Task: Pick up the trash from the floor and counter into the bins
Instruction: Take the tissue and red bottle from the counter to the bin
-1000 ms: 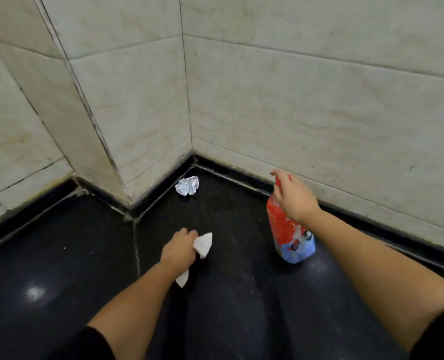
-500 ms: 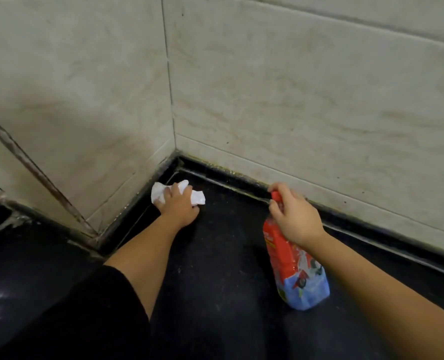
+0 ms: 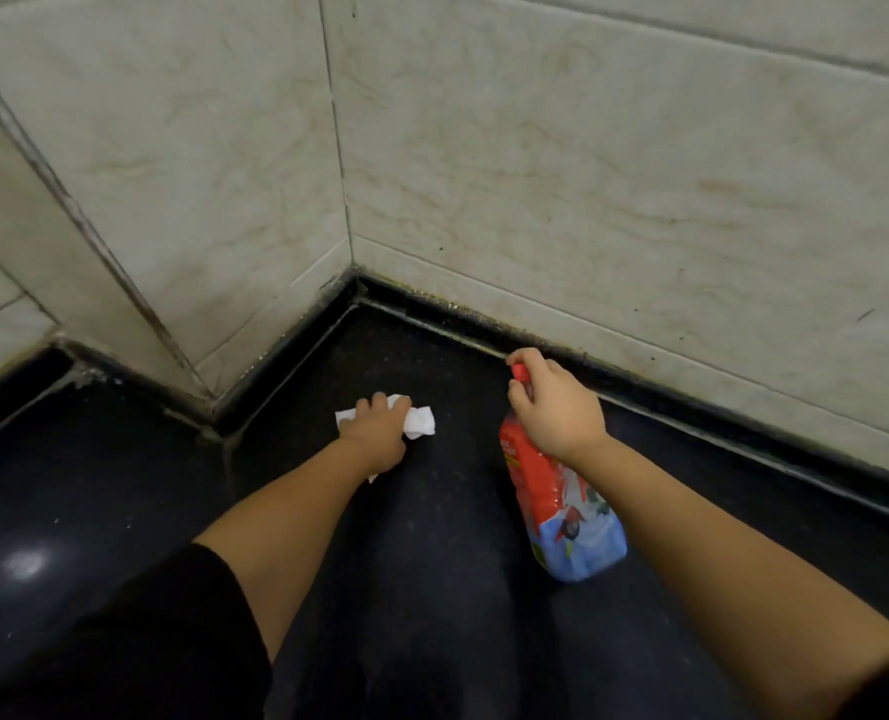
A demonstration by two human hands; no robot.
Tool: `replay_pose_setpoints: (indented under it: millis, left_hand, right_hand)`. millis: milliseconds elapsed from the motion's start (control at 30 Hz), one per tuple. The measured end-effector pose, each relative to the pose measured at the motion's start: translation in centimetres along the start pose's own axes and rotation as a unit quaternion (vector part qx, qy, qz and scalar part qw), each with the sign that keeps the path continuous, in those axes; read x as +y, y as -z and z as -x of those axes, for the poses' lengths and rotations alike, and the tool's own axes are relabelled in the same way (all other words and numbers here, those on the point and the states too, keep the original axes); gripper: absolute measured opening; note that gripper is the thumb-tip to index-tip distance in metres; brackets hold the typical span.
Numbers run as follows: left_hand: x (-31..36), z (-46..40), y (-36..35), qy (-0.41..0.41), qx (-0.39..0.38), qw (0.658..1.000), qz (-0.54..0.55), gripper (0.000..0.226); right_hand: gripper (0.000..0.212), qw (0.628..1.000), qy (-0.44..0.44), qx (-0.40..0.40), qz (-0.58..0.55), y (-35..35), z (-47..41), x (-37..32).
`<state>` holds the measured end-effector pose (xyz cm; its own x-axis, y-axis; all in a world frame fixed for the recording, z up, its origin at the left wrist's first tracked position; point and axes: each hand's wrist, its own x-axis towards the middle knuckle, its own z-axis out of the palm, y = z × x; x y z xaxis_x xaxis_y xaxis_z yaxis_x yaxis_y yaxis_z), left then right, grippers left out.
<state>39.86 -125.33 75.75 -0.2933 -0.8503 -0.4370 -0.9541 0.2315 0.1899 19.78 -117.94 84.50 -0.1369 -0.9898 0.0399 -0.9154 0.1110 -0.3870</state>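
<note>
My left hand (image 3: 377,436) is closed around white crumpled paper (image 3: 420,421), with bits of it sticking out on both sides of the fist, low over the black floor (image 3: 432,589). The foil ball seen earlier is out of sight; I cannot tell whether it is inside the fist. My right hand (image 3: 556,407) grips the red cap end of a plastic bottle (image 3: 561,506) with a red and blue label, which hangs tilted with its base near the floor.
Beige marble-look wall tiles (image 3: 587,174) form an inner corner straight ahead, with a protruding wall edge (image 3: 120,283) at the left. A black skirting strip (image 3: 743,428) runs along the wall base. No bin is in view.
My left hand reached into the corner where the foil ball lay, then drew back toward me, still clutching the white paper. The foil ball is gone from the corner. My right hand keeps hold of the bottle.
</note>
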Motion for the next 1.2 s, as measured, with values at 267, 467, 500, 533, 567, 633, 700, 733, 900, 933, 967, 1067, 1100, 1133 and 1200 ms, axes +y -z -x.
replay_pose_setpoints:
  millis: [267, 467, 500, 533, 567, 633, 700, 733, 900, 933, 967, 1067, 1100, 1133, 1200]
  left_hand:
    - [2.9, 13.6, -3.3, 0.083, 0.063, 0.989, 0.103, 0.063]
    - [2.0, 27.7, -7.7, 0.215, 0.124, 0.954, 0.167, 0.06]
    - [1.7, 30.1, -8.6, 0.238, 0.132, 0.946, 0.177, 0.06]
    - [1.3, 32.8, -9.5, 0.26, 0.141, 0.937, 0.186, 0.059]
    - [0.9, 35.3, -10.4, 0.28, 0.151, 0.928, 0.193, 0.059]
    - [-0.1, 40.9, -12.1, 0.325, 0.172, 0.905, 0.212, 0.058]
    - [-1.2, 47.1, -14.1, 0.375, 0.193, 0.875, 0.238, 0.058]
    - [-1.7, 50.3, -15.4, 0.398, 0.203, 0.859, 0.251, 0.059]
    - [-1.7, 68.3, -24.2, 0.527, 0.239, 0.761, 0.292, 0.056]
    - [-1.1, 72.0, -26.4, 0.554, 0.242, 0.739, 0.298, 0.056]
    - [-0.2, 75.7, -28.6, 0.578, 0.244, 0.719, 0.299, 0.056]
    - [3.7, 86.2, -35.9, 0.643, 0.235, 0.661, 0.308, 0.058]
    - [5.7, 90.2, -38.7, 0.663, 0.231, 0.637, 0.319, 0.059]
    - [7.3, 92.8, -40.8, 0.674, 0.233, 0.618, 0.33, 0.059]
    - [11.1, 98.5, -45.5, 0.701, 0.226, 0.573, 0.359, 0.059]
  right_hand:
    - [0.032, 0.989, 0.131, -0.061, -0.041, 2.0, 7.6, -1.1]
    - [0.029, 0.961, 0.225, -0.133, -0.094, 2.7, 16.8, -4.8]
    - [0.029, 0.953, 0.243, -0.152, -0.099, 2.6, 18.3, -5.8]
    - [0.028, 0.945, 0.259, -0.171, -0.105, 2.4, 19.8, -6.9]
    - [0.028, 0.937, 0.271, -0.19, -0.113, 2.2, 21.3, -8.2]
    - [0.027, 0.919, 0.295, -0.225, -0.135, 1.8, 24.5, -11.3]
    - [0.027, 0.9, 0.317, -0.258, -0.153, 1.2, 28.4, -14.5]
    - [0.028, 0.889, 0.334, -0.274, -0.155, 0.8, 30.7, -16.1]
    - [0.026, 0.817, 0.44, -0.352, -0.124, -2.5, 45.0, -22.5]
    - [0.025, 0.801, 0.458, -0.368, -0.116, -3.1, 48.5, -23.3]
    - [0.025, 0.784, 0.478, -0.381, -0.109, -3.8, 52.2, -24.1]
    - [0.027, 0.738, 0.523, -0.417, -0.088, -5.3, 63.5, -25.0]
    - [0.028, 0.722, 0.535, -0.43, -0.083, -5.8, 68.1, -24.9]
    - [0.028, 0.714, 0.539, -0.44, -0.079, -6.1, 71.2, -24.7]
    - [0.027, 0.683, 0.56, -0.464, -0.072, -6.8, 78.2, -23.9]
